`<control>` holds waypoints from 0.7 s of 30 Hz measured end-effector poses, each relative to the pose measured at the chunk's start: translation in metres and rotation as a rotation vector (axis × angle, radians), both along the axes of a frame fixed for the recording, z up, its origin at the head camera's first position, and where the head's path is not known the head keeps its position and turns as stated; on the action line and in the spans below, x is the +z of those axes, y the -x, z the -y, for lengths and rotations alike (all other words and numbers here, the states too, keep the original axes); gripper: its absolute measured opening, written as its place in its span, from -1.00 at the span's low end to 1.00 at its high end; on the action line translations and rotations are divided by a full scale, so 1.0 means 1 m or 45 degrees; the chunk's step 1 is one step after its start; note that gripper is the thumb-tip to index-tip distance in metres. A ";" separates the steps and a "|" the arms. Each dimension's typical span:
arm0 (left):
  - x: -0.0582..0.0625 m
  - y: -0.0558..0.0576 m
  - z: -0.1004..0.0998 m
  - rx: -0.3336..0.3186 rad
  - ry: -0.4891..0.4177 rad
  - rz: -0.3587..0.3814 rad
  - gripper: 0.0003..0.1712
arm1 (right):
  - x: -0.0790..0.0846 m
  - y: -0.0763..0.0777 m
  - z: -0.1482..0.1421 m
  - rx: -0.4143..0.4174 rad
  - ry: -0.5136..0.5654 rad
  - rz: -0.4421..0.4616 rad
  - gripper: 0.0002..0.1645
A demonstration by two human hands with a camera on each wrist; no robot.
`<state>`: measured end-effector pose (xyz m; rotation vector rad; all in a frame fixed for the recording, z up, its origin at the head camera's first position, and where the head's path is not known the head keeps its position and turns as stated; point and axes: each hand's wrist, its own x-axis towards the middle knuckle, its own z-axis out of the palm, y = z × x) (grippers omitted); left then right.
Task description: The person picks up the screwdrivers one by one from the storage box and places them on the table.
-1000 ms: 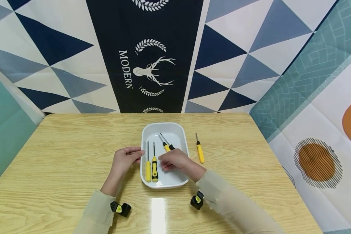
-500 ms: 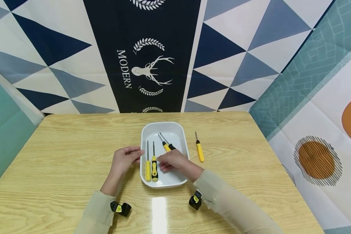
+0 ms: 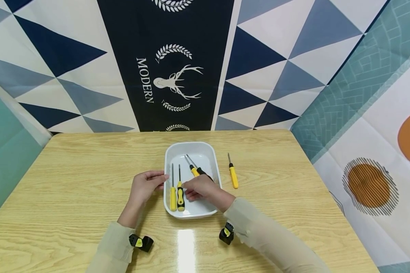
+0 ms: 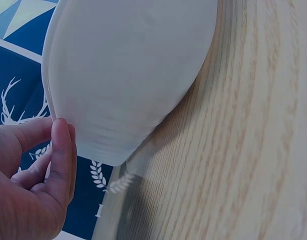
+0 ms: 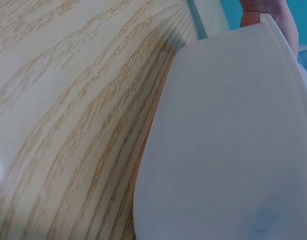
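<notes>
A white tray [image 3: 193, 215] sits on the table, and my left hand [image 3: 146, 185] pinches its left rim, thumb on top. The left wrist view shows the left fingers [image 4: 61, 150] at the tray's edge. My right hand [image 3: 201, 187] is inside the tray, fingertips right at the neck of a yellow-and-black screwdriver [image 3: 180, 199]; I cannot tell if they grip it. Left of that lies a slim yellow screwdriver [image 3: 172, 199]. Beyond the right hand, a yellow-handled screwdriver [image 3: 194, 171] and a black-handled one [image 3: 201, 171] are partly hidden. In the right wrist view the tray's wall hides the right hand.
Right of the tray, another yellow screwdriver [image 3: 233, 176] lies on the wooden table [image 3: 99, 159]. Patterned cloth [image 3: 253, 68] hangs behind the table's far edge, with more hanging at both sides.
My right hand has shifted slightly left, its fingertips now at the yellow-and-black screwdriver, and more of the black handle shows. The left hand and tray stay put.
</notes>
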<state>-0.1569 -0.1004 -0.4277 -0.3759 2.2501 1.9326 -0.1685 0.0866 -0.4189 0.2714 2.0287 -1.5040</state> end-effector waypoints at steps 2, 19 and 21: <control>0.001 0.000 0.000 0.003 -0.001 0.007 -0.63 | 0.000 0.000 0.001 0.002 -0.013 -0.004 -0.63; -0.001 0.000 0.000 0.009 -0.020 -0.017 -0.66 | -0.001 0.000 0.007 -0.015 -0.062 -0.021 -0.68; -0.001 0.000 0.000 0.005 -0.021 -0.024 -0.65 | -0.001 0.000 0.007 -0.015 -0.071 -0.032 -0.69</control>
